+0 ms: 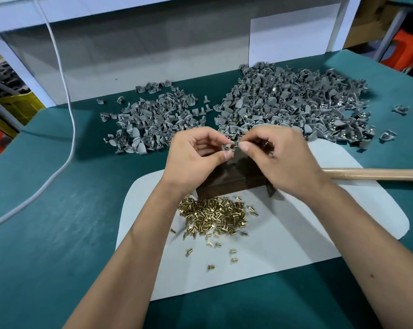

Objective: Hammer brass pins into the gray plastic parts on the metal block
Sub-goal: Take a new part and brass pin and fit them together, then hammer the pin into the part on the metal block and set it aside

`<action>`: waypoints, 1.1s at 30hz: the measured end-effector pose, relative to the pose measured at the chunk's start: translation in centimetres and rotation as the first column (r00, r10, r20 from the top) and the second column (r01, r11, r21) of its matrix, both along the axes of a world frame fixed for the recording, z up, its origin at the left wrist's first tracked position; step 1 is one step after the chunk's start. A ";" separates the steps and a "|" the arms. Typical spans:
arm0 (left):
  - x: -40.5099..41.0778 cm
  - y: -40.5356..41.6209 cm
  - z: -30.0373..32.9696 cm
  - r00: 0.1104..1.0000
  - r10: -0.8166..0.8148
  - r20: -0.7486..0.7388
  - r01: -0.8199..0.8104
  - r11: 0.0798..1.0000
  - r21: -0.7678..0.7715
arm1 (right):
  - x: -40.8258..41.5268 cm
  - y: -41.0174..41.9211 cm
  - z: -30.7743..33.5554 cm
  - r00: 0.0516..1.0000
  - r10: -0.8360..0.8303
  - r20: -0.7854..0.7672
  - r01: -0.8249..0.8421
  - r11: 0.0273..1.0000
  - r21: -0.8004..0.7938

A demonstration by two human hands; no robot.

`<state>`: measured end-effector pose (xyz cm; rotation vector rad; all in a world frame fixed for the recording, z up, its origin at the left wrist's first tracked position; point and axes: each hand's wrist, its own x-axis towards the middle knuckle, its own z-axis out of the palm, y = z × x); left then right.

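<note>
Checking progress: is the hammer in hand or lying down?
Lying down: its wooden handle rests on the table, right of both hands, untouched.

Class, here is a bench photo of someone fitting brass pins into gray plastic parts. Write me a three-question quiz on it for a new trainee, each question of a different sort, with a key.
1. True or false: the hammer handle is in the right hand.
2. The loose brass pins lie: A) on the white mat, nearer the person than the metal block; B) among the gray parts; C) on the bare green cloth.
3. Fill in: the left hand pinches a gray ____.

Key: 1 false, it lies on the table; 2 A; 3 part.
</note>
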<state>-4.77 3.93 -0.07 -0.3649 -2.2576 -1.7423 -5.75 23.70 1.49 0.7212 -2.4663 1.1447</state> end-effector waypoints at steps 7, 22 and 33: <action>-0.2 -2.1 0.1 0.986 0.095 0.136 -0.070 0.981 -0.182 | -2.0 6.3 1.1 0.924 -0.159 0.348 -0.088 0.796 0.599; -0.4 -2.7 -0.4 0.966 -0.003 0.260 0.014 0.999 -0.040 | -1.3 3.6 2.6 0.992 -0.110 0.060 0.093 0.966 0.241; -0.4 -2.7 -0.2 0.946 -0.013 0.325 0.004 1.000 0.029 | 0.3 -0.6 3.5 0.997 -0.018 -0.068 0.043 0.923 0.383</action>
